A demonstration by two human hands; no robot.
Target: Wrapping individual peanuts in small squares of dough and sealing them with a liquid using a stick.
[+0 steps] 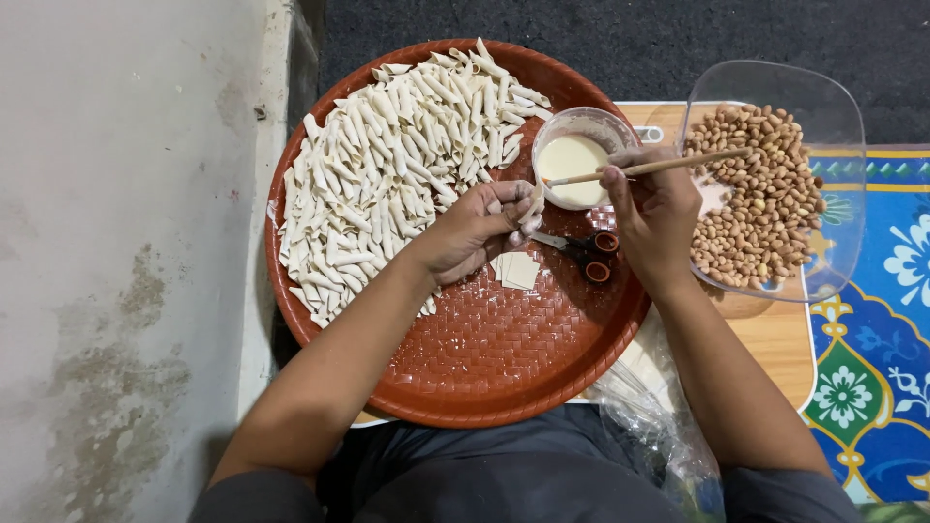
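A round red-brown woven tray (pixel 484 358) holds a heap of several small rolled dough pieces (pixel 387 165) on its left and far side. My left hand (pixel 480 228) pinches a small piece of dough wrapper over the tray. My right hand (pixel 654 218) grips a thin wooden stick (pixel 649 168), whose tip dips into a small clear bowl of pale cream paste (pixel 573 158). A short stack of square dough wrappers (pixel 518 270) lies just under my left hand. Small scissors with brown handles (pixel 586 254) lie between my hands.
A clear plastic container of peanuts (pixel 765 184) stands at the right on a low wooden board (pixel 775 339). A crumpled clear plastic bag (pixel 659 416) lies near my lap. A patterned blue mat (pixel 872 368) is at the right, a grey concrete wall (pixel 126 261) at the left.
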